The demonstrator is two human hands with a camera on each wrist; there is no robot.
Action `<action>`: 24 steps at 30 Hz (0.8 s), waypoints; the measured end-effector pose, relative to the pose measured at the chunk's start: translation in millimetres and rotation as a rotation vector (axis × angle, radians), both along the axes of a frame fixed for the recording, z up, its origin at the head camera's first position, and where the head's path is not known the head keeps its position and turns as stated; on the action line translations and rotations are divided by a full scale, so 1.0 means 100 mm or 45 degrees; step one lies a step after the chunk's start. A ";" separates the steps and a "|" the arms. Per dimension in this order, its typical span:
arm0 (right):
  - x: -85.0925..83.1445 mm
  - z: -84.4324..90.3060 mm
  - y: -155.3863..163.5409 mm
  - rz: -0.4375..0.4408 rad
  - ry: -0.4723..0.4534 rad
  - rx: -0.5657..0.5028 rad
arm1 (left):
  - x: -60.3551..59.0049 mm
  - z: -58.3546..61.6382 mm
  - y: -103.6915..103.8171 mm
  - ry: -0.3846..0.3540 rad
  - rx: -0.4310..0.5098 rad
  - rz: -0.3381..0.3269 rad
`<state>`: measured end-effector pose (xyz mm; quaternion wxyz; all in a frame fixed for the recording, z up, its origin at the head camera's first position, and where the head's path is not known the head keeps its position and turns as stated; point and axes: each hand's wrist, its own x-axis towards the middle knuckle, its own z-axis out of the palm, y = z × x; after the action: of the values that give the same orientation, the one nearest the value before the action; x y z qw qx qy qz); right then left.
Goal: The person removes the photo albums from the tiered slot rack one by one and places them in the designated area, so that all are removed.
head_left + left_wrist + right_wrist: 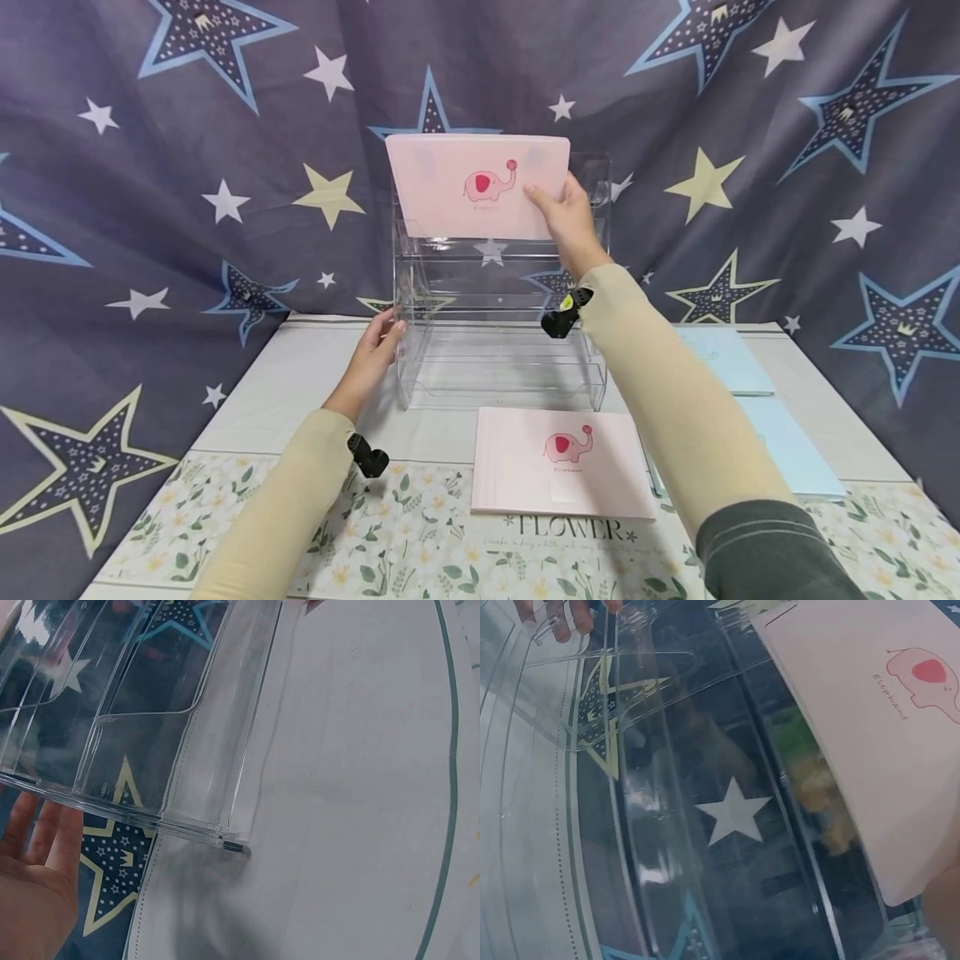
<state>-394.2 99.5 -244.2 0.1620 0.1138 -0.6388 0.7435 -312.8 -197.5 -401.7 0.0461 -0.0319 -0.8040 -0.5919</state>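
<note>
A clear plastic tiered rack point(495, 379) stands upright on the table. At its top tier is a pink notebook point(435, 187) with a red elephant on its cover. My right hand point(572, 221) grips the notebook at its right side, thumb across the front and the other fingers hidden behind. In the right wrist view, the pink notebook point(877, 750) slants over the rack's clear ledges. Low on the rack's left side, my left hand point(378, 346) touches the outer panel. Its extended fingers point(46, 832) meet the panel's edge in the left wrist view.
Another pink elephant notebook point(525, 475) lies flat in front of the rack. Light blue notebooks point(795, 442) lie to the right, partly behind my right arm. A floral cloth point(420, 533) covers the front of the table, and a star-patterned curtain point(247, 167) hangs behind.
</note>
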 end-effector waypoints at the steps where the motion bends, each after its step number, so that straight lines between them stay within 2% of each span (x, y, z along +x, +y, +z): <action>1: 0.01 0.02 0.00 0.000 0.015 -0.007 | 0.00 0.00 0.00 0.000 0.003 -0.001; 10: 0.09 0.17 0.08 -0.004 0.140 0.009 | -0.01 -0.02 -0.01 0.013 0.017 -0.005; 14: 0.14 0.22 0.15 0.017 0.157 0.013 | -0.02 -0.03 -0.02 0.014 0.014 -0.007; 24: 0.28 0.28 0.32 0.057 0.196 -0.080 | -0.05 -0.06 -0.02 0.020 0.002 -0.002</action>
<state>-366.3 131.4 -216.7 0.1976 0.1797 -0.5980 0.7557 -317.4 -199.8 -407.2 0.0520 -0.0369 -0.8032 -0.5923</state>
